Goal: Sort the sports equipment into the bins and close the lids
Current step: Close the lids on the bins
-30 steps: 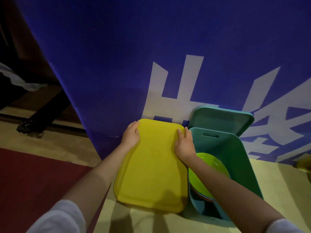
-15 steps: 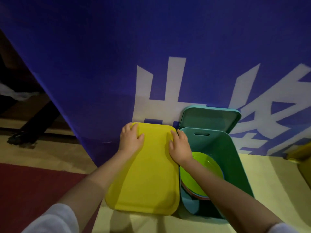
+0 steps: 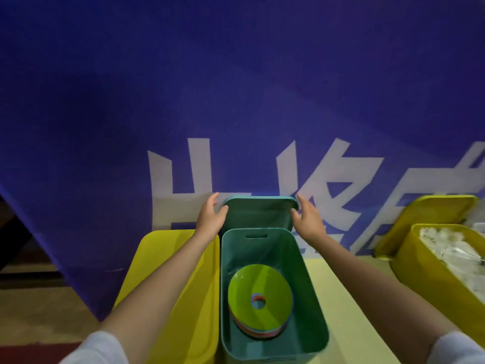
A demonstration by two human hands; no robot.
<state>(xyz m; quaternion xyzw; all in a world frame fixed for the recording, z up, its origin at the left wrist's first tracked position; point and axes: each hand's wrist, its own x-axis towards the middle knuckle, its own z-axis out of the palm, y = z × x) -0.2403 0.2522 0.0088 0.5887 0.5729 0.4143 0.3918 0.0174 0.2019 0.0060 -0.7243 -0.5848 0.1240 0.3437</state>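
Head view: green bin [image 3: 309,298] sits open below both wrists, cone stack [image 3: 259,300] inside. Beyond it, green lid [image 3: 259,211] leans on the banner, long axis crosswise, between the hands. Left hand [image 3: 210,219] and right hand [image 3: 308,219], fingers spread, flank its ends, equally near; contact unclear.

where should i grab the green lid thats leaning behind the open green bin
By its two side edges near the top, one hand from each side. The lid stands nearly upright against the banner, so its back is blocked; its sides are free beside the left hand and right hand.
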